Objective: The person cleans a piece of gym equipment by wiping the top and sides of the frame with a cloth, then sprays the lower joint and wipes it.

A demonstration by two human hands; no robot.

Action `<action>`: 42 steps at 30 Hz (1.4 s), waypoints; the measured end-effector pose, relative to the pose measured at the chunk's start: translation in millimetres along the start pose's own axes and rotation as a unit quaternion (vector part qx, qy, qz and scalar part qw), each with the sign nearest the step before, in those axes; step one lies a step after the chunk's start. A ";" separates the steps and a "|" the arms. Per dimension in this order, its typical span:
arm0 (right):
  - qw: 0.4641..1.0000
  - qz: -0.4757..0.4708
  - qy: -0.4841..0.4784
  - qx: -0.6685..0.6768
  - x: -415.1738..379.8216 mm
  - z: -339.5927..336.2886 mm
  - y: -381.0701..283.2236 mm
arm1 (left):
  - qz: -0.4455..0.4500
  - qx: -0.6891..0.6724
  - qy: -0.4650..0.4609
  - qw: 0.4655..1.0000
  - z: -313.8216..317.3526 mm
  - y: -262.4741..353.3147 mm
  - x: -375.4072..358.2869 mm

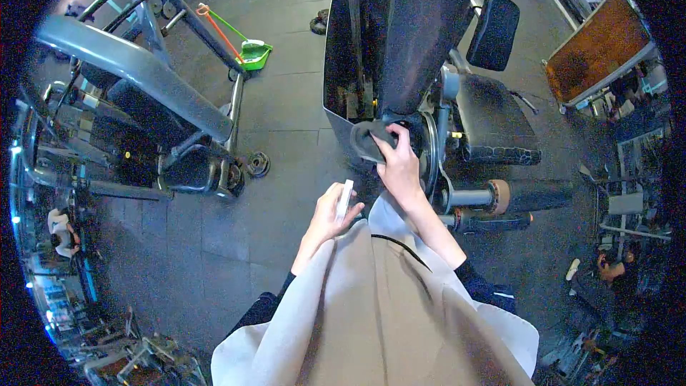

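Observation:
My right hand [401,170] is closed on a dark grey folded cloth [364,144], fingers pressed into its upper side. The cloth overlaps the lower corner of the weight machine's dark housing [341,64]. Lower and to the left, my left hand [327,213] grips a small white rectangular object [346,199] between thumb and fingers; what kind of object it is I cannot tell. Beside the right wrist is the machine's round metal wheel [430,146], with the black padded seat [496,118] farther right.
Padded rollers [500,196] jut out at the right of the machine. Another grey-framed machine [143,64] stands at left, near a green dustpan [255,55]. A weight plate [258,164] lies on the floor. People are at the far left [63,232] and right [614,269].

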State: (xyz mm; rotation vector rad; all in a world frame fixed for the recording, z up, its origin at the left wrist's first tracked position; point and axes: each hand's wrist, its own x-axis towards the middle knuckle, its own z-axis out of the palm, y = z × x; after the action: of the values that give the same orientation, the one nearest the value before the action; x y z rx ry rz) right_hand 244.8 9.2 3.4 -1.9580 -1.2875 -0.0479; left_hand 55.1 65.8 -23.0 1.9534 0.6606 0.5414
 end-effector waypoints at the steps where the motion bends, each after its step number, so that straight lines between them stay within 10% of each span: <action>1: 1.000 -0.001 -0.012 -0.005 -8.0 0.2 0.0 | -0.001 0.002 0.003 1.000 0.1 -1.3 -3.3; 13: 0.948 0.067 -0.249 0.188 -24.5 -85.2 57.4 | 0.059 -0.005 0.010 0.998 -7.0 -5.2 -0.9; 18: 0.925 0.253 0.022 0.281 -90.3 -143.2 137.5 | 0.090 -0.003 -0.022 0.996 -6.7 17.3 27.8; 22: 0.741 0.331 0.332 0.482 -139.0 -155.5 168.7 | 0.064 -0.026 -0.005 0.998 16.9 37.0 45.2; 29: 0.662 0.307 0.451 0.513 -151.3 -166.9 175.8 | 0.050 -0.007 -0.032 0.998 40.2 45.7 57.1; 34: 0.782 0.393 0.288 0.389 -94.0 -151.9 132.6 | 0.038 -0.004 -0.017 0.999 35.3 35.8 49.2; 36: 0.915 0.109 0.277 0.273 -38.1 -141.2 67.4 | 0.027 0.004 -0.014 1.000 31.5 28.8 46.0; 38: 0.900 0.074 0.338 0.267 1.0 -137.4 34.6 | 0.025 0.012 -0.005 1.000 27.9 28.3 42.2; 40: 0.915 -0.002 0.360 -0.179 19.4 -119.8 39.4 | 0.025 0.019 0.002 1.000 24.2 27.4 38.9; 42: 0.949 -0.241 0.139 -0.146 46.0 -133.4 24.9 | 0.020 0.016 0.005 1.000 23.6 28.6 36.7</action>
State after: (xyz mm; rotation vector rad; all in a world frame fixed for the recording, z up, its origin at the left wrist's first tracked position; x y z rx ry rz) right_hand 335.6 -42.6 101.5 -1.7413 -1.6004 -0.7672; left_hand 103.6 63.2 -4.2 1.9988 0.6415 0.5694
